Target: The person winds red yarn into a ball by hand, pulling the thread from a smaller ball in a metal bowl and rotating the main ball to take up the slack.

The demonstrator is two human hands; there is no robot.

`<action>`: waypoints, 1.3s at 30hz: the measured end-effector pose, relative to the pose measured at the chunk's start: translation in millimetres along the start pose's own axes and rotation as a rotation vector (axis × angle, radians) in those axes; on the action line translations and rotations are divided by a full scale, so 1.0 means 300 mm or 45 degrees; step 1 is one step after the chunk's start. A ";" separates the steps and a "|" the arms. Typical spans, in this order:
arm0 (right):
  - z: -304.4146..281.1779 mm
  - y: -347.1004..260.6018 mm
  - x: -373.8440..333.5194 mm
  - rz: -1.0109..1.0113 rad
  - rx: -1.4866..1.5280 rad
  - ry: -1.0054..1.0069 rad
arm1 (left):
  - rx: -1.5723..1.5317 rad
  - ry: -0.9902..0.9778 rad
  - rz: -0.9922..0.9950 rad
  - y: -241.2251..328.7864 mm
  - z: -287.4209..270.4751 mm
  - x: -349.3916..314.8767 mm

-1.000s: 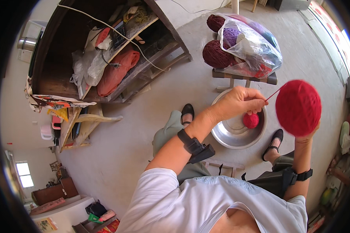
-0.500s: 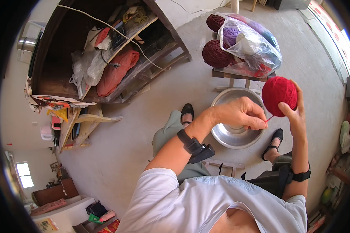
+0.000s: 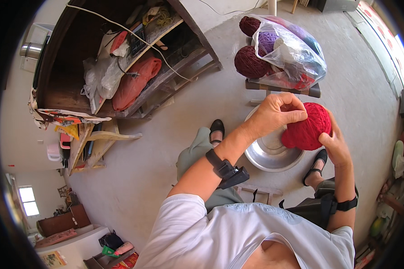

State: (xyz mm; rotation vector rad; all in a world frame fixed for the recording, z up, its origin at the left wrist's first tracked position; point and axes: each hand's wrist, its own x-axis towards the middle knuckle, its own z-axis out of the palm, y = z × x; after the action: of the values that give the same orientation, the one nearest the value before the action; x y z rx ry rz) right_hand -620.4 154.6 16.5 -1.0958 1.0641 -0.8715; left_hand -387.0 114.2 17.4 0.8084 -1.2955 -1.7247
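Observation:
My right hand (image 3: pixel 337 145) grips a ball of red yarn (image 3: pixel 318 124) from its right side, thumb in front and fingers behind. Over the ball's upper left edge, my left hand (image 3: pixel 278 113) has thumb and forefinger pinched together. The red strand between these fingertips is hardly visible against the ball. A further red yarn bulge (image 3: pixel 292 137) shows at the ball's lower left; whether it belongs to the same ball I cannot tell. Below both hands, a round metal basin (image 3: pixel 274 165) is partly hidden by them.
A clear plastic bag (image 3: pixel 296 62) with purple and other yarn sits on a small stool (image 3: pixel 316 91) beyond the basin, dark red yarn balls (image 3: pixel 251 62) at its opening. Left stands an open wooden cabinet (image 3: pixel 206 45) with plastic bags inside. My feet flank the basin.
The red yarn ball and my right hand have come lower and slightly left. My left hand has risen a little, from beneath the ball's left side to its upper left edge.

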 end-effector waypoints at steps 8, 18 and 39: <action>-0.023 -0.026 -0.007 0.155 0.110 -0.113 | -0.022 -0.092 -0.022 0.008 -0.014 -0.005; -0.171 0.060 -0.032 -0.193 0.955 -0.118 | 0.076 -0.067 -0.187 -0.037 -0.013 -0.006; -0.016 -0.034 -0.013 0.202 0.222 -0.214 | 0.147 -0.223 -0.019 0.025 -0.057 -0.027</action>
State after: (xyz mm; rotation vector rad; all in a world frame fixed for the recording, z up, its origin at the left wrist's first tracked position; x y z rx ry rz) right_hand -626.5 154.4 26.8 -0.9092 0.9046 -0.7181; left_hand -367.0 112.9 20.3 0.7466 -1.5215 -1.7774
